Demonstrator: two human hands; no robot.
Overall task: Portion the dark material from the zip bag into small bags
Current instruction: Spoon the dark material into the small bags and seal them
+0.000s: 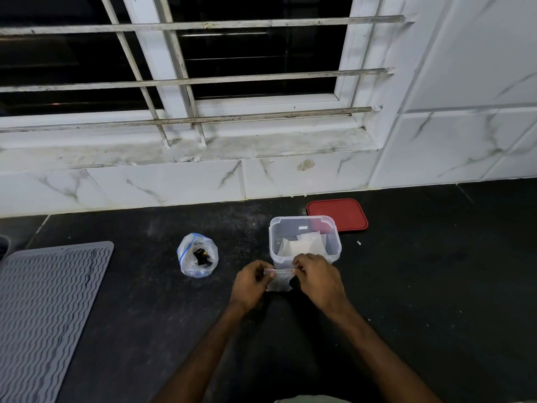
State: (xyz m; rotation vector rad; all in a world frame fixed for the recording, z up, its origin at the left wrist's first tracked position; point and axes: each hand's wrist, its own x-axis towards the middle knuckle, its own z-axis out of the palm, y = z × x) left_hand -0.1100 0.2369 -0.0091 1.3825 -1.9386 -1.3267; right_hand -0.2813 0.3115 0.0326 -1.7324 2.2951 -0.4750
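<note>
Zip bag (197, 255) with dark material (202, 256) stands open on counter (406, 286), left of grip, nearer left hand (252, 282). Left hand and right hand (315, 276) pinch small bag (279, 282) mouth, strip running left-right

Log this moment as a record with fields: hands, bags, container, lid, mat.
left hand: pinches top edge of small bag
right hand: pinches the same edge's other end
zip bag: open, on counter, left of container; dark material inside
container: clear, uncovered, spare bags inside
red lid: flat behind container
mat: grey, far left
</note>
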